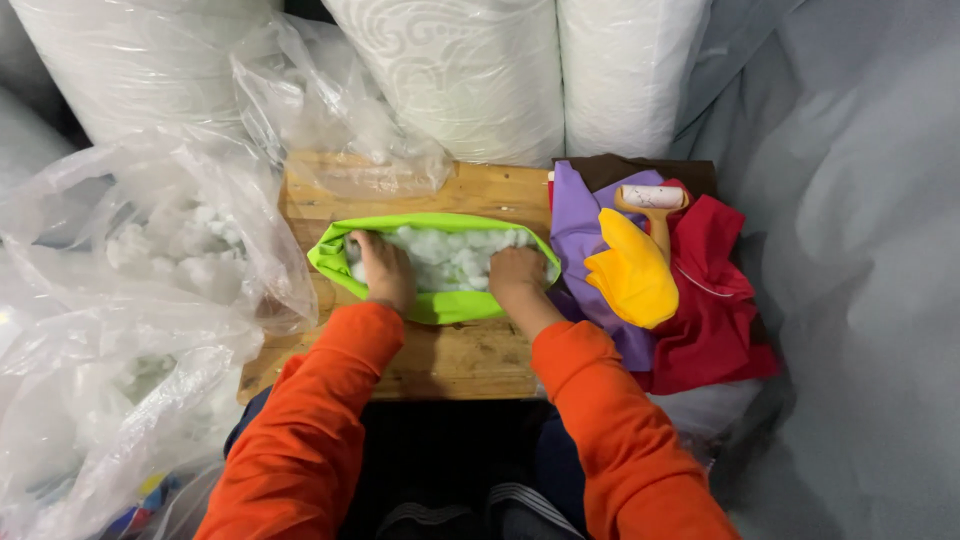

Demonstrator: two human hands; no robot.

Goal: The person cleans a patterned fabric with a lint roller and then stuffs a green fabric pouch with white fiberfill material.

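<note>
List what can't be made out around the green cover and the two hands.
Head view:
- Left hand and right hand: fingertips buried in white stuffing, grip unclear.
- Green cover: inside depth hidden by stuffing.
- Lint roller: handle partly covered by yellow fabric.
- Clear bag: cut off at left edge.

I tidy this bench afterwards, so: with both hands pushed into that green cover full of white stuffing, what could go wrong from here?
1. The green cover gapes wide; the left hand and right hand pressing the white stuffing could push clumps out onto the wooden table.
2. The fabric pile with the lint roller sits by the right elbow at the table's edge; a nudge might slide it off.
</note>
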